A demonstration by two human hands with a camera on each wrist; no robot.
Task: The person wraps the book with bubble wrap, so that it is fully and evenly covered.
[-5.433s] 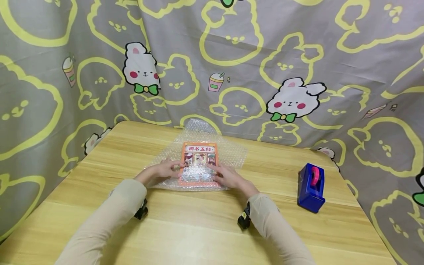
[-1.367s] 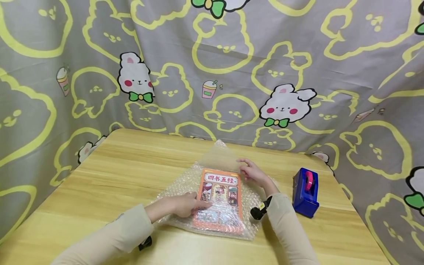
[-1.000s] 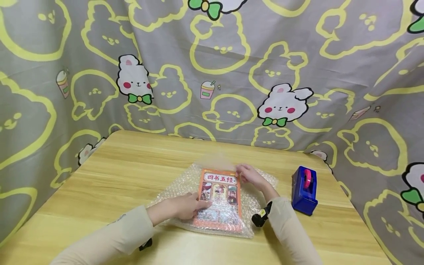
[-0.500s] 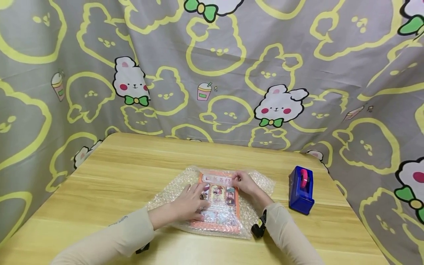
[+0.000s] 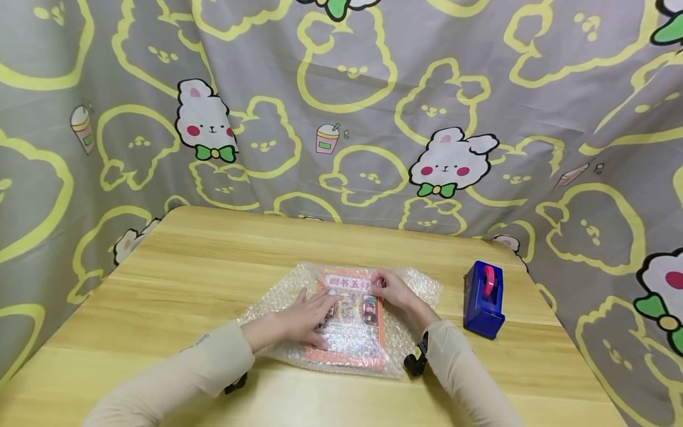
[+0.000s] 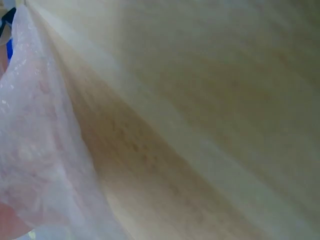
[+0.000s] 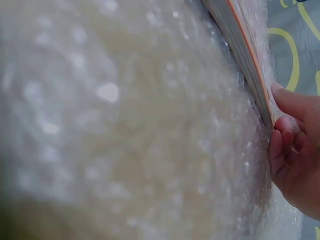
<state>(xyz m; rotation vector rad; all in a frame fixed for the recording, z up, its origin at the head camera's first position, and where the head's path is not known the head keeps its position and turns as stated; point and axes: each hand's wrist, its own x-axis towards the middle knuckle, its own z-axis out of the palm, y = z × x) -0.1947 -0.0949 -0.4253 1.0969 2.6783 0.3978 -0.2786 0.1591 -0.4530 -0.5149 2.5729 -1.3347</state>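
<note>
Grey printed fabric [image 5: 352, 89] backs the wood table [image 5: 160, 296], on which we see bubble wrap [image 5: 269, 299] lying near the middle. Its far flap, which extended beyond the orange book [image 5: 352, 325] about a second ago, now lies folded down over the title. The book lies face up within the wrap; we judge its far and near ends to be covered, with the side margins left outspread. To the right, apart from the wrap, stands a blue dispenser [image 5: 482, 311]. We note the left hand [image 5: 300, 320] resting on the wrapped cover, fingers extended and spread, gripping nothing. The right hand [image 5: 396, 292] pinches the flap between thumb and curled fingers at the book's far right corner. Smallest, we find the pink tape roll [image 5: 488, 280] seated in the dispenser.
</note>
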